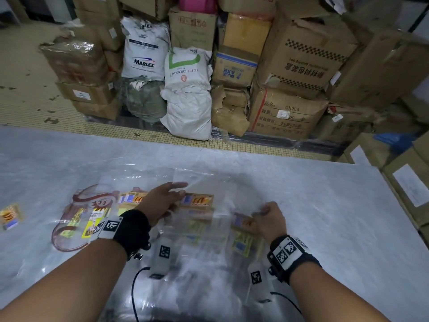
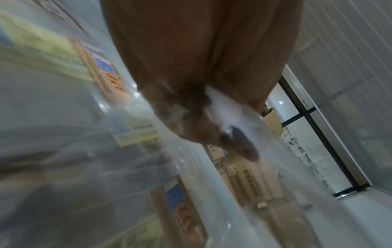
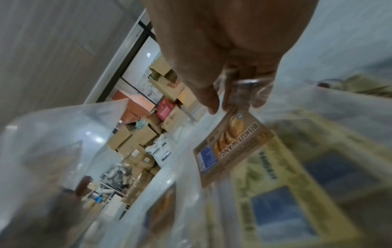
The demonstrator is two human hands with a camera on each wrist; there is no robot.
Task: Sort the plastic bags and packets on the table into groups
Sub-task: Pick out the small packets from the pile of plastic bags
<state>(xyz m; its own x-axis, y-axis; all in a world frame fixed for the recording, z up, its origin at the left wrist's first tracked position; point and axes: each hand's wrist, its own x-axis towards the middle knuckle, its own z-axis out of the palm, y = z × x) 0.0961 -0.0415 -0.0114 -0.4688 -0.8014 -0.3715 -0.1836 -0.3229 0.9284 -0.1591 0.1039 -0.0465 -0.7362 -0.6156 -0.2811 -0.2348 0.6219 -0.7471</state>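
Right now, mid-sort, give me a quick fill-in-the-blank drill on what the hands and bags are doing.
1. The right hand pinches a clear ____ bag.
2. The left hand reaches over the bags with its fingers ____.
3. The label near the right hand's fingertips reads BISKUT ____.
4. A lone small packet lies at the table's far ____ edge.

Missing words: plastic; straight; WANGI; left

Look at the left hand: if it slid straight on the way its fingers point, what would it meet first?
Probably the clear bag its fingertips already touch; the left hand points up and right across it. Beyond lies bare table, though depth is unclear.
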